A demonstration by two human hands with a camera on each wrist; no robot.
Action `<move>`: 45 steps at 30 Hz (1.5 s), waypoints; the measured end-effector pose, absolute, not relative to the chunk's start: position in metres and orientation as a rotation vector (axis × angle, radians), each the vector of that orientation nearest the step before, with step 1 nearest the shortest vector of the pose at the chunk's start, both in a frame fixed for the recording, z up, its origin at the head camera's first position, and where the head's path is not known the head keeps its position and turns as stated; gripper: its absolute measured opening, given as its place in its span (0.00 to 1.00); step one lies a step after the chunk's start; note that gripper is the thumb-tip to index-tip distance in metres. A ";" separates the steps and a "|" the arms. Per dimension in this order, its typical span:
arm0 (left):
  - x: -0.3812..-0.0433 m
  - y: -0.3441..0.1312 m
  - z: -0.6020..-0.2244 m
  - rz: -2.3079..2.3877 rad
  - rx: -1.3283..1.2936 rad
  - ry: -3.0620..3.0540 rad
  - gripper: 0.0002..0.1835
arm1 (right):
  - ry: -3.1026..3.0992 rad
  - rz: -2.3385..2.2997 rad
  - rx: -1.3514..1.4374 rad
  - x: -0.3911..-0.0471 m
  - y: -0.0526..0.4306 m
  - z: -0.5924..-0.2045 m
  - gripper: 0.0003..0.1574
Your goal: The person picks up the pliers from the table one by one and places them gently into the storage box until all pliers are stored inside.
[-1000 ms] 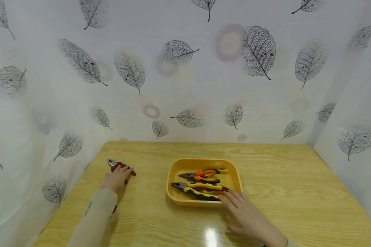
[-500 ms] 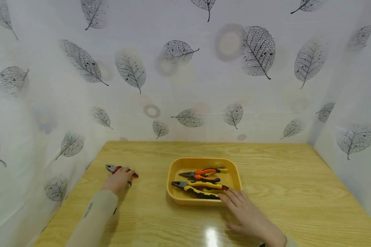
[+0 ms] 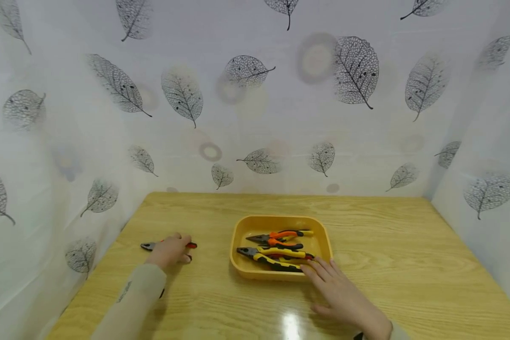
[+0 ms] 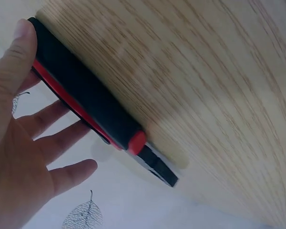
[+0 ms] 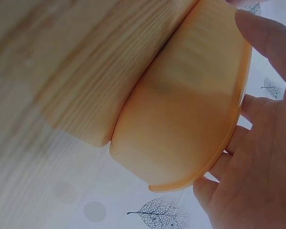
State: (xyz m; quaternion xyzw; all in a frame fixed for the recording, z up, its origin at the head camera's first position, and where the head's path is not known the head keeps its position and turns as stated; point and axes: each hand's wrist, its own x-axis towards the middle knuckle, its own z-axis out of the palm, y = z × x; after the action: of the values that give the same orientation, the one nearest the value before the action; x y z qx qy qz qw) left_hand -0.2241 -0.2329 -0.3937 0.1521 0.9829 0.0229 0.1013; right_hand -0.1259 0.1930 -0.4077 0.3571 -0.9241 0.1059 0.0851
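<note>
At the left of the table, my left hand (image 3: 170, 252) holds a pair of red-and-black pliers (image 3: 148, 246) by the handles, and their metal nose points left. In the left wrist view the thumb lies at the handle end of the pliers (image 4: 86, 86), with fingers behind the other handle. My right hand (image 3: 342, 295) rests on the near right rim of a yellow tray (image 3: 259, 276), its fingers extended over the edge. Inside the tray lie orange-and-black long-nose pliers (image 3: 276, 239) and yellow-and-black pliers (image 3: 280, 259). Other handles beneath them are partly hidden.
Under everything is a wood-grain table (image 3: 378, 226). A pale curtain with leaf prints (image 3: 255, 118) hangs along its back and sides. Something small and dark (image 3: 162, 293) shows beside the left sleeve, mostly hidden.
The red-and-black pliers have turned so that their nose points left, and have come slightly nearer with my left hand. My right hand stays on the tray's rim.
</note>
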 end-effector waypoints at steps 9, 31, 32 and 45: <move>-0.224 -0.232 -0.395 0.074 0.416 2.879 0.33 | -2.725 0.298 1.064 -0.127 0.194 -0.410 0.55; -0.234 -0.254 -0.405 0.308 0.642 2.814 0.32 | -2.728 0.281 1.062 -0.126 0.196 -0.410 0.55; -0.233 -0.254 -0.406 0.309 0.668 2.814 0.32 | -2.727 0.280 1.062 -0.125 0.196 -0.410 0.55; -0.232 -0.236 -0.391 0.302 0.760 2.945 0.33 | -2.708 0.302 1.069 -0.127 0.195 -0.411 0.55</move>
State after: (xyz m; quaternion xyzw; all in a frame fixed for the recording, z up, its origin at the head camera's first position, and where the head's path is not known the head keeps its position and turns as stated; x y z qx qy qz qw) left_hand -0.2315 -0.2356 -0.3909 0.2485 0.9627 0.0986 0.0427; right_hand -0.1266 0.1947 -0.4113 0.3631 -0.9198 0.1027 0.1072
